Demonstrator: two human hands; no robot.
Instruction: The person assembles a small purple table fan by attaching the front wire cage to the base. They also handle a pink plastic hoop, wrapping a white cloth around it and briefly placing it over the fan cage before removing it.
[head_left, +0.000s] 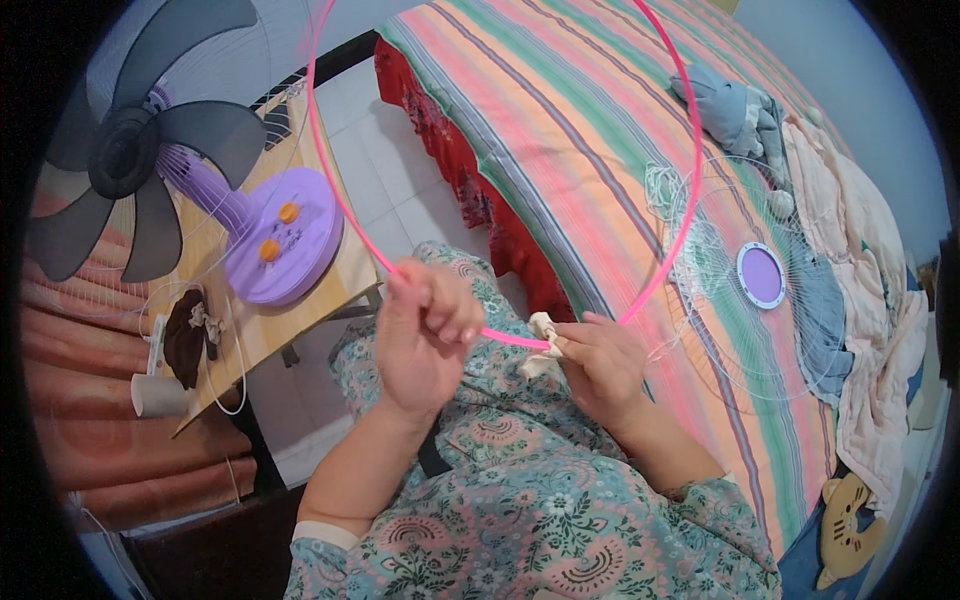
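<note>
A thin pink ring [514,340], large and round, stands up in front of me, its top running past the upper edge of the view. My left hand [425,338] is closed around its lower left part, fingers curled. Against the bottom of the ring, a crumpled off-white cloth [541,326] is pinched in my right hand [603,368]; the cloth wraps the ring there, and my fingertips partly hide it. Both hands are above my lap, a short distance apart.
On the wooden table [268,342] at left stands a purple fan [285,235] with bare dark blades and a wire guard behind them. A dark cloth [184,338] and a white cup [160,396] are nearby. A wire fan grille [760,275] lies on the striped bed [560,110].
</note>
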